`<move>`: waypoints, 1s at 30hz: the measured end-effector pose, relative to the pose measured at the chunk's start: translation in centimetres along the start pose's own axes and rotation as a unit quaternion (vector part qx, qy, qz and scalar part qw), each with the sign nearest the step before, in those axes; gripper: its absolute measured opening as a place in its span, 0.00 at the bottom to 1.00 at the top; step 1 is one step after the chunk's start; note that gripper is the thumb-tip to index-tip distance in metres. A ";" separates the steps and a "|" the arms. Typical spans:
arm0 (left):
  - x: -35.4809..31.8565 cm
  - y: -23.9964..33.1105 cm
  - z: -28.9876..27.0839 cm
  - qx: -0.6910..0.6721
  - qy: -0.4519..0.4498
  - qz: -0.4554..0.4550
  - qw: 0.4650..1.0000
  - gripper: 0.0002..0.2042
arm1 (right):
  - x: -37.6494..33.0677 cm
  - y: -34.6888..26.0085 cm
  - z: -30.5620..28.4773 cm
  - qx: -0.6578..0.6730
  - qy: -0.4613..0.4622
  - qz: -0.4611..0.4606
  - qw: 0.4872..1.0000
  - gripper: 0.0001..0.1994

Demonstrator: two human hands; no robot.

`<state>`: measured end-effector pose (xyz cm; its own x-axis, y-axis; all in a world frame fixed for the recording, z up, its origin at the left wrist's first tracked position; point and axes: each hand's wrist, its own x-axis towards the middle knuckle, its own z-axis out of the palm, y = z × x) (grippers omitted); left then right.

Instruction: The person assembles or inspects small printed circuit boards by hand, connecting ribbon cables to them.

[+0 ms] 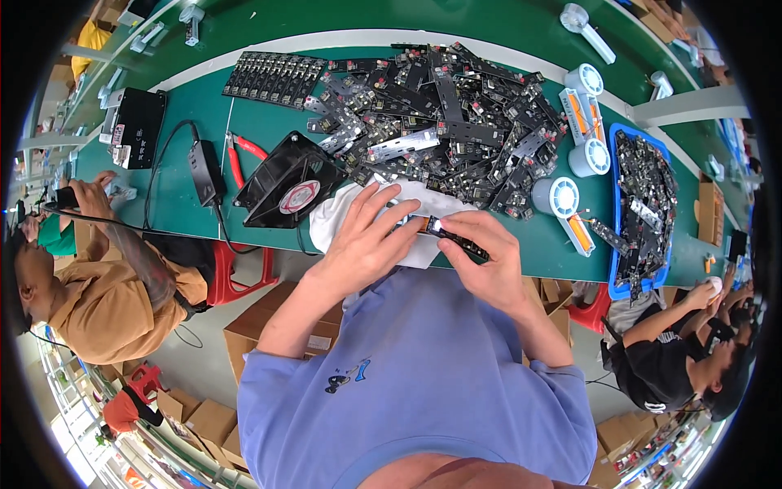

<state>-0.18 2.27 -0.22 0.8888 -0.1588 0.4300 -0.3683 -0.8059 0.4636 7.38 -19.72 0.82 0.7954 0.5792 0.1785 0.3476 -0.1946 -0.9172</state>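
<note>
At the bench's near edge, my left hand [368, 238] and my right hand [487, 251] are close together. Between them is a narrow dark circuit board [467, 244], with an orange part and a small bright spot near its left end. My right thumb and fingers pinch it. My left fingers curl over the other end, hiding much of what they grip. A crumpled white cloth [330, 218] lies beneath my left hand. Just beyond my hands is a big heap of black circuit boards [444, 122].
Left of the heap are a black square fan [285, 183], red-handled pliers [235, 163] and a black power adapter [206, 173]. White handheld fan units [588, 156] and a blue tray [612, 220] of boards stand right. Co-workers sit at both sides.
</note>
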 end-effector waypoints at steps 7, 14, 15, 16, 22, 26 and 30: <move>-0.7 0.3 -0.1 0.016 -0.026 -0.021 0.999 0.11 | 0.1 -0.7 0.5 -0.033 0.035 0.039 0.998 0.15; 0.0 1.0 -1.1 0.168 -0.117 0.024 0.979 0.13 | 0.0 -0.8 -0.2 -0.071 0.010 0.031 0.997 0.15; 0.0 0.5 -1.3 0.169 -0.117 0.026 0.978 0.13 | 0.0 -0.6 -0.2 -0.078 0.009 0.024 0.997 0.14; 0.0 -0.1 -1.6 0.148 -0.123 0.051 0.980 0.13 | 0.0 -0.5 -0.3 -0.085 0.008 0.017 0.996 0.14; 0.2 0.5 -2.2 0.137 -0.144 0.059 0.978 0.13 | -0.2 -0.8 0.2 -0.084 0.038 0.037 0.995 0.14; 0.9 0.0 -2.2 0.138 -0.187 0.055 0.971 0.13 | 0.1 -0.6 -0.4 -0.117 0.017 -0.009 0.993 0.14; 0.2 -1.1 -1.7 0.036 -0.144 0.048 0.988 0.12 | 0.6 -0.4 -0.4 -0.137 -0.005 -0.052 0.989 0.13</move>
<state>-0.08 4.05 0.66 0.8950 -0.3844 0.2262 -0.4440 -0.8162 0.3697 7.91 -19.58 1.43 0.7434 0.6154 0.2618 0.5503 -0.3404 -0.7625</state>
